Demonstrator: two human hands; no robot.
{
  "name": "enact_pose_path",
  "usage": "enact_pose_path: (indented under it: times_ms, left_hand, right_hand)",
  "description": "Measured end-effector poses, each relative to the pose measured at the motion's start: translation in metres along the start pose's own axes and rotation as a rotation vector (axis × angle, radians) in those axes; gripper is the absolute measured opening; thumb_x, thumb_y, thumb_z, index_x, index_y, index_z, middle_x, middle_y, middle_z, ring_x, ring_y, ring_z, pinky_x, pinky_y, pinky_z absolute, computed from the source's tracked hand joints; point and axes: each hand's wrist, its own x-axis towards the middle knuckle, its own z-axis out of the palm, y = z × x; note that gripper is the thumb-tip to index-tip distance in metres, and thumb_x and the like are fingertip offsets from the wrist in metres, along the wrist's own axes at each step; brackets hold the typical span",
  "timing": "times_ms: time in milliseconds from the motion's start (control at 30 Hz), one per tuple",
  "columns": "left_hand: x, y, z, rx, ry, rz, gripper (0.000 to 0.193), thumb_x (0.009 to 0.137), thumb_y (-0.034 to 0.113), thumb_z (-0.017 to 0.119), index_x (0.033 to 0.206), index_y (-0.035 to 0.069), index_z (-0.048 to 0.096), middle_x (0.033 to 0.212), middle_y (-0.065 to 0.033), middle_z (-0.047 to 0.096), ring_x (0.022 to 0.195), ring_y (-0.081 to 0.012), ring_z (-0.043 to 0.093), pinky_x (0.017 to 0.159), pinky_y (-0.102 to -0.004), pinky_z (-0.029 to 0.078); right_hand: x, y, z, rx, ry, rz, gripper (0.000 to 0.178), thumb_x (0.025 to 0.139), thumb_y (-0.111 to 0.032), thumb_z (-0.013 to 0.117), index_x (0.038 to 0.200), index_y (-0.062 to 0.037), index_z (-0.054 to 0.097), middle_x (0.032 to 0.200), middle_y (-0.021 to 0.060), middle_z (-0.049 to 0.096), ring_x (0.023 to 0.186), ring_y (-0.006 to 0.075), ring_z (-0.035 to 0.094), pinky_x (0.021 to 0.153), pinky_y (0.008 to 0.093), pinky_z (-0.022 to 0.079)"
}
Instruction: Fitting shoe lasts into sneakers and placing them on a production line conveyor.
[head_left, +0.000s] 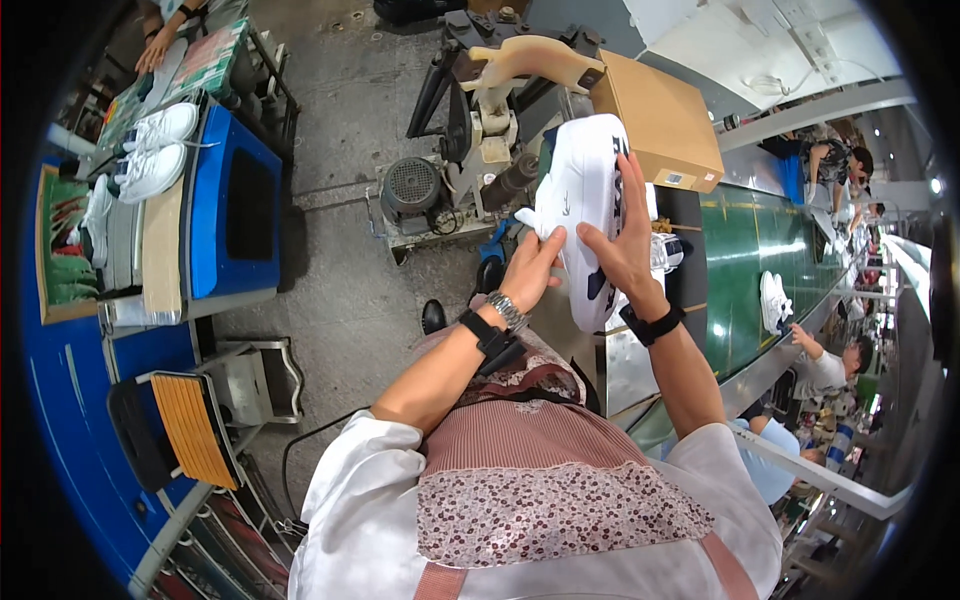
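Observation:
A white sneaker (585, 180) is held up in front of me, tilted on its side, with its thick white sole and dark sole patches turned to the right. My right hand (628, 240) lies along the sole, fingers stretched up over the dark patches and thumb pressed on the white sidewall. At the shoe's left side, my left hand (530, 268) is closed on it near a white flap, thumb against the upper. Part of the left fingers is hidden behind the shoe. Just beyond the shoe stands a machine with a curved, cream-coloured padded arm (535, 62).
A cardboard box (660, 120) stands beyond the shoe. At right runs a green conveyor belt (735, 260) with white shoes (773, 302) and people alongside. To the left are a blue cabinet (235, 200), more white sneakers (155, 150), a slatted chair (195, 425) and another person's hands (155, 48).

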Motion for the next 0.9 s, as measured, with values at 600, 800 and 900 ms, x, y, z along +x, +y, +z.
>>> enact_pose_path:
  times_ms: [600, 800, 900]
  left_hand:
    - [-0.001, -0.009, 0.01, -0.876, -0.333, -0.028, 0.084, 0.099, 0.073, 0.038, 0.157, 0.012, 0.036, 0.152, -0.012, 0.051, 0.133, -0.0307, 0.056, 0.113, -0.0482, 0.046]
    - [0.021, -0.008, 0.03, -1.086, -0.312, -0.003, 0.078, 0.098, 0.071, 0.046, 0.149, 0.011, 0.049, 0.142, -0.0093, 0.06, 0.124, -0.028, 0.061, 0.107, -0.0448, 0.049]
    - [0.027, -0.014, 0.029, -1.04, -0.245, 0.068, 0.075, 0.099, 0.068, 0.048, 0.149, 0.012, 0.049, 0.142, -0.0093, 0.06, 0.123, -0.0275, 0.061, 0.107, -0.0434, 0.049]
  right_hand:
    - [0.016, -0.023, 0.029, -0.346, 0.011, -0.077, 0.109, 0.07, -0.04, 0.086, 0.154, 0.0022, 0.031, 0.16, 0.0334, 0.026, 0.111, 0.0421, 0.067, 0.088, 0.0459, 0.057]
    - [0.013, -0.032, 0.025, -0.308, -0.052, 0.1, 0.113, 0.073, -0.046, 0.082, 0.149, 0.0159, 0.025, 0.116, 0.0323, 0.064, 0.101, 0.0441, 0.068, 0.085, 0.046, 0.057]
    - [0.011, -0.027, 0.026, -0.293, -0.055, 0.11, 0.113, 0.074, -0.047, 0.081, 0.15, 0.0154, 0.025, 0.12, 0.0328, 0.062, 0.104, 0.0446, 0.067, 0.086, 0.0466, 0.057]
